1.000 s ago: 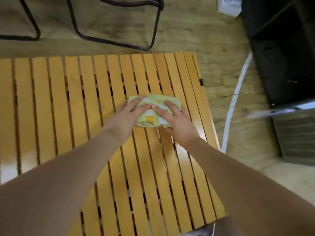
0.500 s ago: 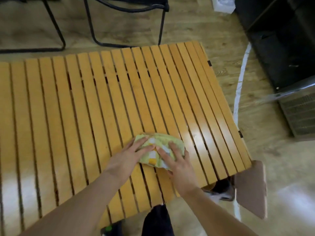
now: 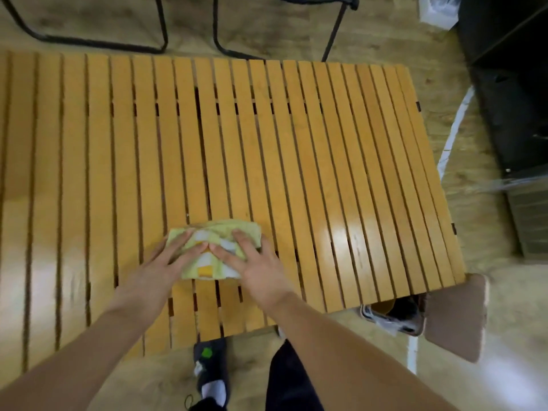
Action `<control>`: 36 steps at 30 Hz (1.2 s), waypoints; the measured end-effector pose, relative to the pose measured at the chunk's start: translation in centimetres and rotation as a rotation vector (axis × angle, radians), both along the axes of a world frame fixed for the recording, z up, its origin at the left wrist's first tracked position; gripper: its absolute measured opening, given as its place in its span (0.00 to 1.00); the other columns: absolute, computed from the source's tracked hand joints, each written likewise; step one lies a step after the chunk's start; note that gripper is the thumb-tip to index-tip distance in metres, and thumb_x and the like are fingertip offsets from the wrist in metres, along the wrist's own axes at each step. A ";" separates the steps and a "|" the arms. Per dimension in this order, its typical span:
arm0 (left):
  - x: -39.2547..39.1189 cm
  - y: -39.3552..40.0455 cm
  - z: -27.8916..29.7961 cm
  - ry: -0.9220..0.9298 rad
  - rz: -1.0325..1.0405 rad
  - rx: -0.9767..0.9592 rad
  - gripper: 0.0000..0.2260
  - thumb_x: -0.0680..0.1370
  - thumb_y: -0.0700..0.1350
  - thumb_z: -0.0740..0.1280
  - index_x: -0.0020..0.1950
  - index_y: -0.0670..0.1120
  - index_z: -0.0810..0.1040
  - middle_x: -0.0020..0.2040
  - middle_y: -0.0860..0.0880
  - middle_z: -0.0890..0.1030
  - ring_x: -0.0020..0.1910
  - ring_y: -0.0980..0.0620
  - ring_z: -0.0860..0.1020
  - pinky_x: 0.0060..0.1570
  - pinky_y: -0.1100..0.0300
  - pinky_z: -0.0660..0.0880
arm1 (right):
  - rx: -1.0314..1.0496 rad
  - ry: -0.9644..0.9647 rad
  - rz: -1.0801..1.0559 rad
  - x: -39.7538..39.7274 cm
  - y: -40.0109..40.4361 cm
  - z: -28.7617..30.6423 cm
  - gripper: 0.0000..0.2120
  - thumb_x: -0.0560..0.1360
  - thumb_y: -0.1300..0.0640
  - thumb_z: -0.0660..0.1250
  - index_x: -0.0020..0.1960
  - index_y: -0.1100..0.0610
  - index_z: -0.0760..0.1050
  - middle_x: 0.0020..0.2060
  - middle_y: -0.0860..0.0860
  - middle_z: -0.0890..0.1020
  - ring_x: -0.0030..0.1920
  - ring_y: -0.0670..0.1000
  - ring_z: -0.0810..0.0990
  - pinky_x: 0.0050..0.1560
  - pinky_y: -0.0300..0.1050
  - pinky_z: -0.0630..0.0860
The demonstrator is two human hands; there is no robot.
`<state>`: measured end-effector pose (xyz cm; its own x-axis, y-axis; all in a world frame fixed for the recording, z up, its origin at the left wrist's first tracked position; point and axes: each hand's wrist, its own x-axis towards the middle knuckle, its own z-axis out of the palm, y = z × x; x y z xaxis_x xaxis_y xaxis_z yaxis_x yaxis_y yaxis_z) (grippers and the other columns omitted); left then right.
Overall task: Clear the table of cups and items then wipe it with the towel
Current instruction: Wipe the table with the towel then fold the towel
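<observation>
Head view: both grips flat on the folded towel (image 3: 215, 247), left hand (image 3: 166, 262) and right hand (image 3: 255, 262) with fingers straight and spread, fingertips nearly meeting over its middle, pressing it to the slatted desk (image 3: 326, 173) near the front edge. Towel looks soft, light, prone to bunching; judged best held by broad palm pressure, not pinched. Outward: bare slats, chair legs (image 3: 189, 34) beyond.

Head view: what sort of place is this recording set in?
Probably an indoor room, a lounge or office corner, not a kitchen: a slatted wooden table on a wood-look floor, black metal chair legs behind it, and a cardboard box by its corner.
</observation>
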<state>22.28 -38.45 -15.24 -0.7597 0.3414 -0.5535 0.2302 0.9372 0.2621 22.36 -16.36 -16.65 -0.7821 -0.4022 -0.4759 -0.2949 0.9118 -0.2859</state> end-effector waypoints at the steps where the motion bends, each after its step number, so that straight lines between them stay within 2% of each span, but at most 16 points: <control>1: 0.2 -1.0 -0.1 0.006 0.051 -0.001 0.57 0.71 0.26 0.65 0.71 0.68 0.27 0.75 0.61 0.26 0.80 0.48 0.50 0.58 0.58 0.78 | -0.003 0.006 0.059 -1.2 -0.9 0.0 0.52 0.71 0.70 0.70 0.77 0.36 0.42 0.79 0.53 0.50 0.72 0.70 0.56 0.62 0.63 0.75; 3: 0.3 -2.7 -0.2 -0.020 0.124 -0.002 0.57 0.72 0.26 0.65 0.72 0.68 0.27 0.77 0.59 0.29 0.79 0.47 0.55 0.53 0.57 0.80 | -0.009 0.000 0.163 -3.4 -2.4 0.0 0.51 0.71 0.70 0.69 0.77 0.36 0.44 0.78 0.54 0.50 0.71 0.70 0.55 0.63 0.64 0.74; 6: -0.3 -3.9 -0.1 0.002 0.152 0.005 0.56 0.72 0.30 0.68 0.73 0.65 0.26 0.79 0.54 0.32 0.77 0.46 0.61 0.52 0.58 0.80 | 0.019 -0.012 0.302 -6.1 -2.9 0.1 0.50 0.72 0.69 0.68 0.77 0.35 0.44 0.79 0.54 0.51 0.71 0.70 0.55 0.61 0.63 0.74; 10: -2.2 -3.5 -0.2 -0.031 0.178 -0.015 0.56 0.66 0.30 0.73 0.79 0.61 0.41 0.82 0.50 0.45 0.70 0.44 0.72 0.45 0.53 0.81 | 0.002 0.036 0.402 -9.0 -1.7 -0.2 0.52 0.69 0.73 0.68 0.78 0.36 0.46 0.78 0.55 0.53 0.68 0.68 0.59 0.53 0.61 0.77; 14: -6.1 -2.1 -1.5 -0.001 0.172 -0.115 0.56 0.63 0.34 0.77 0.80 0.59 0.49 0.81 0.48 0.52 0.69 0.39 0.71 0.46 0.43 0.82 | -0.027 0.100 0.394 -13.5 -1.2 -0.6 0.47 0.71 0.69 0.68 0.78 0.38 0.50 0.77 0.56 0.56 0.69 0.67 0.59 0.58 0.61 0.75; 18: -11.2 -0.7 -4.0 0.122 0.188 -0.104 0.54 0.66 0.33 0.75 0.80 0.61 0.46 0.82 0.53 0.46 0.71 0.36 0.67 0.54 0.36 0.78 | -0.048 0.173 0.381 -19.1 0.5 -1.1 0.44 0.73 0.65 0.69 0.79 0.38 0.51 0.77 0.54 0.58 0.67 0.65 0.61 0.58 0.58 0.76; 20: -14.5 0.7 -5.1 0.198 0.162 -0.093 0.53 0.67 0.30 0.72 0.80 0.62 0.46 0.80 0.58 0.42 0.70 0.34 0.66 0.52 0.35 0.78 | -0.069 0.186 0.336 -22.0 2.3 -1.1 0.43 0.74 0.66 0.68 0.78 0.38 0.52 0.77 0.53 0.59 0.68 0.66 0.61 0.59 0.57 0.75; 23: -19.8 4.3 -6.0 0.266 0.143 -0.079 0.53 0.68 0.29 0.70 0.79 0.64 0.45 0.80 0.59 0.42 0.71 0.33 0.66 0.53 0.33 0.77 | -0.077 0.202 0.221 -25.7 5.9 -1.2 0.43 0.74 0.66 0.67 0.77 0.36 0.53 0.77 0.52 0.59 0.70 0.65 0.61 0.57 0.57 0.76; 26: -24.5 9.5 -5.5 0.258 0.137 -0.013 0.51 0.70 0.26 0.67 0.79 0.62 0.46 0.81 0.49 0.49 0.75 0.34 0.60 0.63 0.33 0.71 | -0.066 0.206 0.099 -28.2 10.7 -1.3 0.42 0.76 0.68 0.64 0.77 0.35 0.52 0.78 0.50 0.58 0.71 0.65 0.61 0.57 0.58 0.77; 27: -25.8 11.4 -5.1 0.262 0.128 -0.009 0.50 0.70 0.25 0.66 0.79 0.62 0.48 0.81 0.48 0.49 0.76 0.34 0.58 0.65 0.34 0.69 | -0.060 0.210 0.066 -28.8 12.4 -1.3 0.42 0.76 0.68 0.64 0.77 0.35 0.52 0.78 0.50 0.58 0.71 0.65 0.61 0.57 0.57 0.78; 30: -28.4 17.3 -3.7 0.254 0.065 -0.016 0.51 0.70 0.23 0.63 0.79 0.62 0.46 0.81 0.53 0.45 0.78 0.39 0.56 0.69 0.40 0.69 | -0.030 0.212 -0.023 -29.6 17.8 -1.2 0.43 0.76 0.69 0.64 0.77 0.35 0.52 0.78 0.49 0.58 0.72 0.65 0.61 0.60 0.57 0.77; 33: -29.5 23.1 -2.8 0.215 -0.040 0.019 0.49 0.73 0.23 0.60 0.80 0.62 0.43 0.81 0.56 0.42 0.78 0.41 0.57 0.67 0.46 0.70 | 0.011 0.207 -0.122 -28.8 23.4 -0.8 0.45 0.75 0.71 0.65 0.77 0.34 0.52 0.78 0.48 0.58 0.73 0.64 0.60 0.63 0.57 0.75; 36: -28.5 28.3 -2.3 0.147 -0.109 0.093 0.46 0.75 0.23 0.57 0.80 0.63 0.44 0.81 0.57 0.41 0.79 0.43 0.55 0.67 0.49 0.69 | 0.020 0.176 -0.213 -26.0 28.4 -0.2 0.43 0.75 0.68 0.67 0.77 0.34 0.54 0.78 0.48 0.57 0.74 0.64 0.59 0.66 0.57 0.74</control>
